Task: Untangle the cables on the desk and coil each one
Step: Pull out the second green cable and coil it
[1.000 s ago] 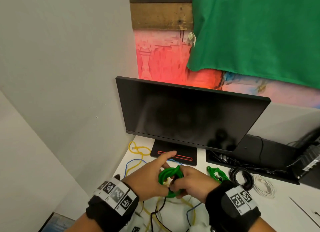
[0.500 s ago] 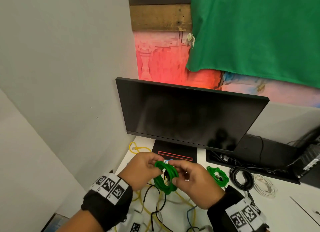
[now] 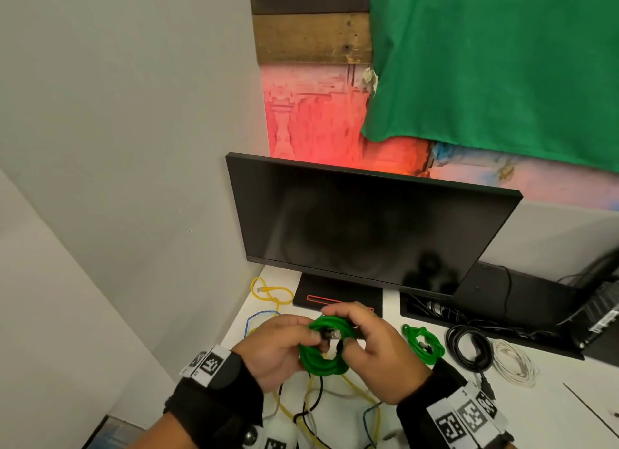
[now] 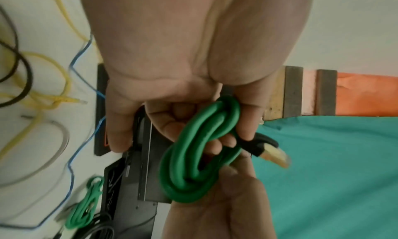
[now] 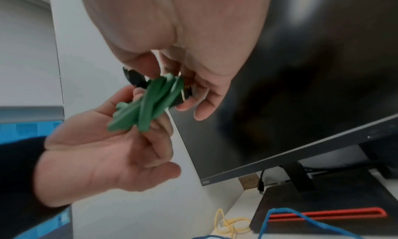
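Observation:
A thick green cable (image 3: pixel 323 361), wound into a small coil, is held above the desk between both hands. My left hand (image 3: pixel 284 344) grips its left side, fingers curled through the loops (image 4: pixel 193 157). My right hand (image 3: pixel 371 348) grips the right side, fingers over the top. A black plug with a gold tip (image 4: pixel 273 155) sticks out by my left thumb. The right wrist view shows the coil (image 5: pixel 146 106) edge-on and blurred between the two hands. Loose yellow (image 3: pixel 273 293), blue (image 3: pixel 249 321), black and grey cables lie tangled on the white desk below.
A second green coil (image 3: pixel 423 344), a black coil (image 3: pixel 469 348) and a white coil (image 3: pixel 512 361) lie in a row to the right. A dark monitor (image 3: pixel 361 227) stands just behind the hands. A black tray (image 3: pixel 502 301) with wires sits at back right, and a wall is close on the left.
My left hand's fingers, one stretched out a second ago, have curled onto the coil. The coil has turned between my hands, and the plug now shows at its top.

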Motion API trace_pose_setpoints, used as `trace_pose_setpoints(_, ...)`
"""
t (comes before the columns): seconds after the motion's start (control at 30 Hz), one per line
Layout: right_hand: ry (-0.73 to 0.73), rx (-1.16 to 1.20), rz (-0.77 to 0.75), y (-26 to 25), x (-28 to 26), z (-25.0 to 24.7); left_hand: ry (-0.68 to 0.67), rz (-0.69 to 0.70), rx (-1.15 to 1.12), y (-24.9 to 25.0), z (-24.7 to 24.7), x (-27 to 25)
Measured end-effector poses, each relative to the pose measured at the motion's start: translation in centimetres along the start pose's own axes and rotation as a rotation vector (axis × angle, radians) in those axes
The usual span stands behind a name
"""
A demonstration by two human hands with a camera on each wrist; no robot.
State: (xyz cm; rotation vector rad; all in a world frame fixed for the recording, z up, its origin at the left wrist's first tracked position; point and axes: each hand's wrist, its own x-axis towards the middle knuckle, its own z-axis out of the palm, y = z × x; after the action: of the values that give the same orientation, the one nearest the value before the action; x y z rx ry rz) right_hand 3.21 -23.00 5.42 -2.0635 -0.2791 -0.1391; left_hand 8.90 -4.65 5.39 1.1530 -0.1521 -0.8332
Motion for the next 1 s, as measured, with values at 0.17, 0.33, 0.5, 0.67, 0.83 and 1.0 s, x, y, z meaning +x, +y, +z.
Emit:
trace_pose_setpoints(0.17, 0.052, -0.059, -0.062, 0.4, 0.4, -0.3, 0.003, -0.019, -0.148, -1.6, 0.8, 0.5)
trace_pose_setpoints(0.33, 0.182, -0.206, -0.002, 0.8, 0.5, 1.1, 0.337, 0.061, 0.210, -1.4, 1.6, 1.3)
trace_pose_setpoints(0.5, 0.351, -0.356, 0.076, 1.3, 1.5, 2.4, 0.575, 0.093, 0.214, -1.0, 2.8, 2.7)
trace_pose_setpoints(0.67, 0.375, -0.271, 0.132, 0.7, 2.2, 3.1, 0.710, 0.213, 0.349, -0.3, 3.2, 3.8)
trace_pose_setpoints(0.83, 0.295, 0.126, 0.410, -0.3, 3.5, 3.0, 0.698, 0.473, 0.842, -0.7, 2.8, 3.7)
trace_pose_setpoints(1.0, 0.340, 0.165, 0.409, 0.3, 3.5, 3.2, 0.519, 0.740, 1.148, -1.3, 1.7, 3.4)
